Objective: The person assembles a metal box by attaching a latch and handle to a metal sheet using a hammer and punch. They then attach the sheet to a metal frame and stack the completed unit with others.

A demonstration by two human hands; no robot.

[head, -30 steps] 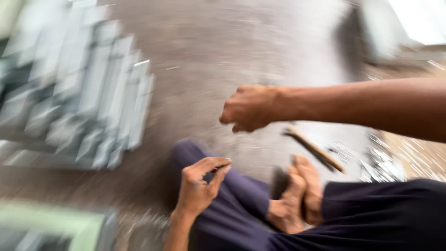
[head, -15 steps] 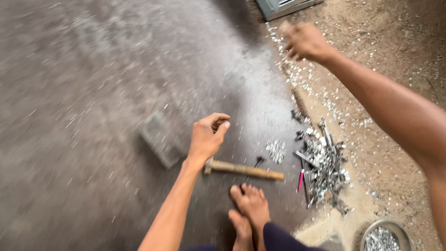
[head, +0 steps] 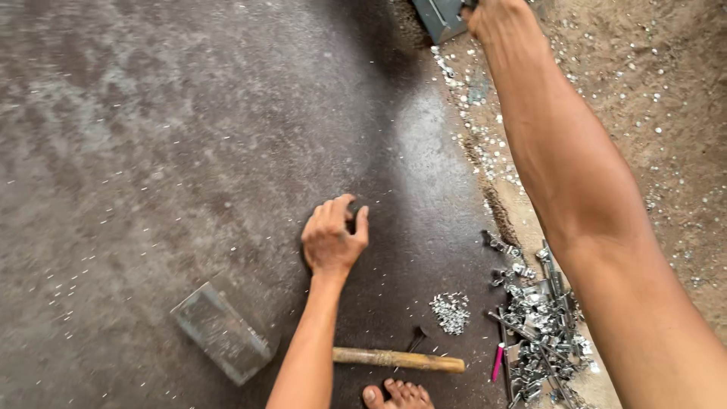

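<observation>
The left hand [head: 333,238] rested on the dark floor [head: 166,151] near the middle of the view, its fingers curled and pinching a small dark object between thumb and fingertips; what that object was could not be told. The right hand [head: 500,19] was stretched far out toward one o'clock, up at the top edge beside a grey metal box [head: 435,17], and whether its fingers were spread or gripping something could not be told, since the frame cut them off. Judged from this, the step in hand was a reach for something by the box while the left hand kept its small piece ready on the floor, and any next move would call for a sure grip at the end of a long stretch. At six o'clock from the left hand lay a hammer with a wooden handle [head: 397,359], flat on the floor, untouched, just above bare toes [head: 397,394]. At seven o'clock lay a grey rectangular metal block [head: 219,333]. At four o'clock sat a small heap of shiny bits [head: 450,312], and farther right a larger tangle of metal scraps [head: 538,326] along the sandy edge [head: 651,113].
</observation>
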